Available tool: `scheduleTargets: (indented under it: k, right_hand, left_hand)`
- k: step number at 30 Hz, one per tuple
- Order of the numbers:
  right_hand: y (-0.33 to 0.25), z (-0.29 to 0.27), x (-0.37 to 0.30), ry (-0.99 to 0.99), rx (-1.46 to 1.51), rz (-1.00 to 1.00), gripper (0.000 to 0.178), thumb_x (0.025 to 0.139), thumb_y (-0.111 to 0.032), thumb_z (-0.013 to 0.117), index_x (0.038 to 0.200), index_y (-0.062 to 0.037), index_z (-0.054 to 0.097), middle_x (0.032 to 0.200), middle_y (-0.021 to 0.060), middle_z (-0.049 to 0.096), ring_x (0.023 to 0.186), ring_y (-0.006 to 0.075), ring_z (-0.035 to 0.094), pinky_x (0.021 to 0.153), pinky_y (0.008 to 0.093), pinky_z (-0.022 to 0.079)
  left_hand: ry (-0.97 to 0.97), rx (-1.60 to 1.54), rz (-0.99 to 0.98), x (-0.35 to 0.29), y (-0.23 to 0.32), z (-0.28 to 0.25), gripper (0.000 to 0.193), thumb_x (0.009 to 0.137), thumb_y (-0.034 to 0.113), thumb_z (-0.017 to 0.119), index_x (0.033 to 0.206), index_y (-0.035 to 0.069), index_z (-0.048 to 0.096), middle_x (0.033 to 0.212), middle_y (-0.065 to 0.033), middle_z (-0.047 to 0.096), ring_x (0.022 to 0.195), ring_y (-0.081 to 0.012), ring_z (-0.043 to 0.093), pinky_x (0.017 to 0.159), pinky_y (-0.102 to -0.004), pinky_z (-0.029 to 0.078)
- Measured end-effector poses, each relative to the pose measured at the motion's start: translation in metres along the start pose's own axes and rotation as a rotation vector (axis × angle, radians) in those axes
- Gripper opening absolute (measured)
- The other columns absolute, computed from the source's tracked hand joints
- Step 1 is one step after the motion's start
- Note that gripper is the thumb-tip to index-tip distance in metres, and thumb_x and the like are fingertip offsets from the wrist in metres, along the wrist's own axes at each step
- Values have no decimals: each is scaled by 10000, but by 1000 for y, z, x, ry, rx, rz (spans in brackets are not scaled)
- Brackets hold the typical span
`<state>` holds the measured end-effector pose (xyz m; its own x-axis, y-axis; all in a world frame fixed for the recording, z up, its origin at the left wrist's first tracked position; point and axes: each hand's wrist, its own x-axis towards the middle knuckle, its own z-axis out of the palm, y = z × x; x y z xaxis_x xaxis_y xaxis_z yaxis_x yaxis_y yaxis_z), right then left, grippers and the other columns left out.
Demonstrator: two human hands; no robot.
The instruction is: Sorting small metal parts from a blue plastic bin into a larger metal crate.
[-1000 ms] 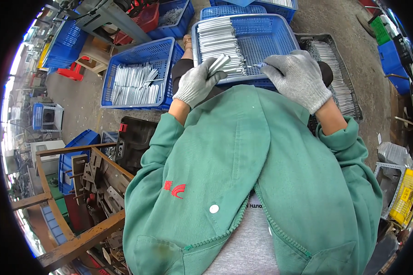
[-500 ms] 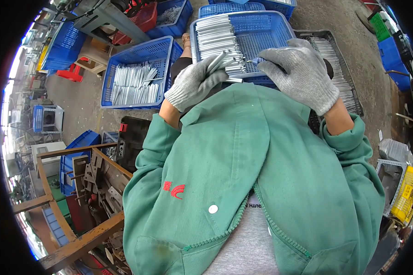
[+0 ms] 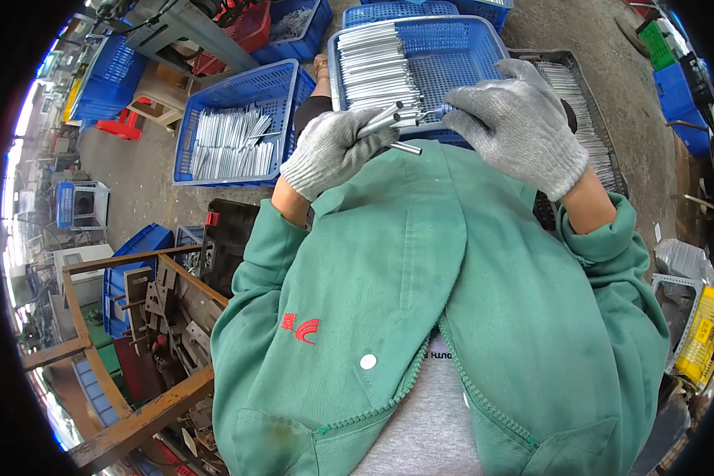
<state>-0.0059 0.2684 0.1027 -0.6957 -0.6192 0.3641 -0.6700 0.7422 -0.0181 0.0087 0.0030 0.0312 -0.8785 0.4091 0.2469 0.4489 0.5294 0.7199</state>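
My left hand (image 3: 332,151), in a grey knit glove, is closed round several thin metal tubes (image 3: 382,121). Their open ends point right, and one sticks out lower than the others. My right hand (image 3: 520,127), gloved too, grips a deburring tool (image 3: 443,109) with a blue handle, mostly hidden by the fingers. Its thin hooked tip is at or very near a tube's end; contact is too small to tell. Beyond both hands, a blue plastic crate (image 3: 460,30) holds a neat stack of such tubes (image 3: 373,63) on its left side.
Another blue crate (image 3: 287,83) with loosely piled tubes stands at the left. A dark crate (image 3: 567,57) of tubes is at the right, partly behind my right hand. Rusty metal framing (image 3: 147,416) and a black case (image 3: 234,238) lie near my left side. A red stool (image 3: 121,127) stands farther left.
The tubes in my left hand have turned from slanting upward to pointing more to the right. The tool's hooked tip now shows more clearly beside their ends.
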Motion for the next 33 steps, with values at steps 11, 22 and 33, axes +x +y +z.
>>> scheduleTargets:
  k: [11,22,33]
  right_hand:
    - [-7,-8,2,-69,47,9,173,881,-302,682,876,-156,774,747,4,728,652,174,637,963,339,479]
    - [-7,-1,2,-114,42,14,157,871,-287,694,848,-152,771,663,8,674,604,175,584,878,311,496]
    - [-2,3,7,11,58,11,158,871,-280,695,852,-146,777,634,18,657,588,174,572,743,315,513]
  left_hand:
    - [183,434,142,1,22,-2,222,853,265,719,954,68,717,710,-61,664,574,-215,565,568,-334,453]
    - [186,470,143,2,23,0,224,825,256,734,967,83,732,717,-61,679,570,-221,579,575,-334,463]
    - [229,488,222,3,20,0,198,789,229,744,945,110,719,716,-33,683,569,-210,593,575,-326,467]
